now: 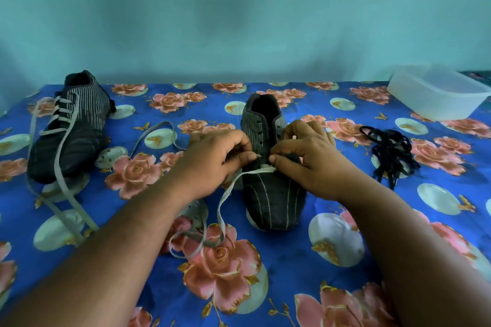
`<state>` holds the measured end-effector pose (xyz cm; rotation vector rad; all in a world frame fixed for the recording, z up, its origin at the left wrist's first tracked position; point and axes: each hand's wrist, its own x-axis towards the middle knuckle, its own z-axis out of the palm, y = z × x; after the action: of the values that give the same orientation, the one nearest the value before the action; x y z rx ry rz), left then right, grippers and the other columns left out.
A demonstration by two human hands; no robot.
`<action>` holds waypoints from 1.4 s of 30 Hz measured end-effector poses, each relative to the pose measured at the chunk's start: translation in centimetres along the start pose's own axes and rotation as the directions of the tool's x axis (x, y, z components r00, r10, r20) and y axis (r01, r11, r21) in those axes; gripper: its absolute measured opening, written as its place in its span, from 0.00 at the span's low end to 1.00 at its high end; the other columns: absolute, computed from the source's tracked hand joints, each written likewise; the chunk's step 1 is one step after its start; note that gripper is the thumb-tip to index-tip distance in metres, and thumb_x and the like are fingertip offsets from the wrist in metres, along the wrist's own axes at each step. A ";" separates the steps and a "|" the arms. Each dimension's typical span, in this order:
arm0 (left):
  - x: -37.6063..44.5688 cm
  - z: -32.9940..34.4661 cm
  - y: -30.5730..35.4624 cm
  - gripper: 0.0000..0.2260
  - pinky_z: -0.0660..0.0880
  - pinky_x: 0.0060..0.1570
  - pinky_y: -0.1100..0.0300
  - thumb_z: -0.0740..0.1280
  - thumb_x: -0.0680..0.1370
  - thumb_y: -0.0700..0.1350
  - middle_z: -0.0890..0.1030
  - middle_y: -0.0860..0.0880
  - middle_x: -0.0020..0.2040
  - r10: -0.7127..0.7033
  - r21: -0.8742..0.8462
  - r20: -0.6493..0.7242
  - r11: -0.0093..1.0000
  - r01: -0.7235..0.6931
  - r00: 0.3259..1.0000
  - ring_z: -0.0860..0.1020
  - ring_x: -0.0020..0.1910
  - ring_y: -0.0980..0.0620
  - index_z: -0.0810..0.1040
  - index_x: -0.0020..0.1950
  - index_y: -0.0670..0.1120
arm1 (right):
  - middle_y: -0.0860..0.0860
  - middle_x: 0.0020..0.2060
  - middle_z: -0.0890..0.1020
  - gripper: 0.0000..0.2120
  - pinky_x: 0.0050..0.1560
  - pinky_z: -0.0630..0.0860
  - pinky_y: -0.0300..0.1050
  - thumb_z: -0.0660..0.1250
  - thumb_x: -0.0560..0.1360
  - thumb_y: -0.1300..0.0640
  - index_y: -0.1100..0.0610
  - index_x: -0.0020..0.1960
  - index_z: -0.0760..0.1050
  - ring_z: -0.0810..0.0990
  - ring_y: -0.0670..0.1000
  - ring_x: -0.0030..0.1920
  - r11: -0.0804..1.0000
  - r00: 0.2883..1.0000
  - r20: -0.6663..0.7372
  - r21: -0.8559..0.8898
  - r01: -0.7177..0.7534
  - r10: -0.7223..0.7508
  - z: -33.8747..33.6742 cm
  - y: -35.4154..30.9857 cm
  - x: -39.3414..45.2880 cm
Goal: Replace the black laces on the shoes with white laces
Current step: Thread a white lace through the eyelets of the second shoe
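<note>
left hand [218, 156]: bare, no sleeve | right hand [305, 159]: bare, no sleeve

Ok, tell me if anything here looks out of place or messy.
Nothing looks damaged or spilled. The loose black laces lie in a tangled heap on the blue floral cloth, right of the dark striped shoe being laced. The far-left dark striped shoe has its white lace ends trailing untied.

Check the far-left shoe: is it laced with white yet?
Laced. The left shoe shows white lace crossing its eyelets in several rows, with loose ends trailing onto the cloth.
</note>
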<state>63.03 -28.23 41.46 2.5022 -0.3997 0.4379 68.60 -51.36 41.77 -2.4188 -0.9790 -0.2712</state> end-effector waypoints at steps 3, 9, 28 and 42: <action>-0.1 -0.5 -0.1 0.14 0.67 0.56 0.45 0.58 0.78 0.64 0.76 0.58 0.41 0.081 0.174 -0.060 0.982 -0.070 0.995 0.72 0.44 0.58 0.74 0.46 0.56 | 0.44 0.48 0.69 0.20 0.54 0.59 0.50 0.55 0.73 0.31 0.39 0.49 0.82 0.63 0.48 0.54 1.000 0.999 0.049 -0.019 -0.014 0.015 -0.2 -0.3 0.2; -0.2 -0.9 0.6 0.18 0.71 0.43 0.52 0.64 0.79 0.64 0.76 0.53 0.33 -0.057 -0.124 0.005 0.991 0.058 0.998 0.75 0.35 0.55 0.76 0.45 0.50 | 0.39 0.46 0.71 0.11 0.63 0.67 0.53 0.72 0.76 0.46 0.33 0.40 0.75 0.65 0.49 0.56 0.974 0.990 0.108 0.198 -0.110 0.090 -0.4 -0.8 0.5; 0.2 -1.2 -1.4 0.17 0.73 0.54 0.44 0.69 0.73 0.67 0.82 0.62 0.41 0.000 -0.081 -0.149 0.997 -0.012 0.989 0.75 0.44 0.61 0.80 0.45 0.54 | 0.40 0.46 0.77 0.10 0.65 0.69 0.58 0.75 0.73 0.46 0.32 0.38 0.80 0.71 0.52 0.61 0.924 0.985 0.042 0.342 -0.170 0.166 0.0 -1.0 0.4; 0.4 -1.3 0.6 0.15 0.68 0.58 0.58 0.72 0.74 0.63 0.77 0.57 0.30 -0.058 -0.055 -0.070 0.997 0.054 0.996 0.75 0.39 0.66 0.78 0.34 0.55 | 0.43 0.48 0.75 0.08 0.64 0.64 0.55 0.71 0.75 0.41 0.31 0.39 0.76 0.67 0.50 0.59 0.969 0.993 0.035 0.217 -0.120 0.115 -0.2 -1.0 0.2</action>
<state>62.91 -28.09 42.93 2.4323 -0.3082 0.4862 68.04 -50.71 42.41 -2.2706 -0.8252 -0.0885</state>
